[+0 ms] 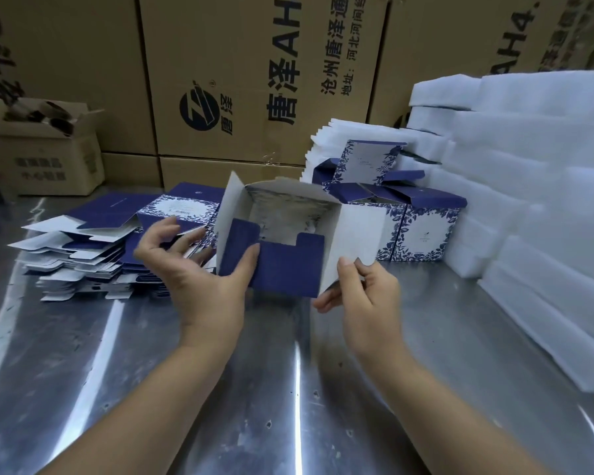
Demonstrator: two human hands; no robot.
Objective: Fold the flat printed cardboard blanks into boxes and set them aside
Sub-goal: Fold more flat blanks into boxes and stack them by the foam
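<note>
A half-formed blue and white box [282, 234] is held above the metal table [254, 389], its open end facing me and its flaps spread. My left hand [199, 269] has its thumb pressed on a dark blue flap at the box's left, fingers spread behind. My right hand [364, 293] pinches the edge of the white flap on the right. A stack of flat printed blanks [93, 248] lies to the left. Folded boxes [415, 228] stand behind on the right.
Stacks of white foam sheets [535, 207] fill the right side. Large brown cartons [254, 80] form a wall at the back. A small open carton [45, 149] sits at the back left.
</note>
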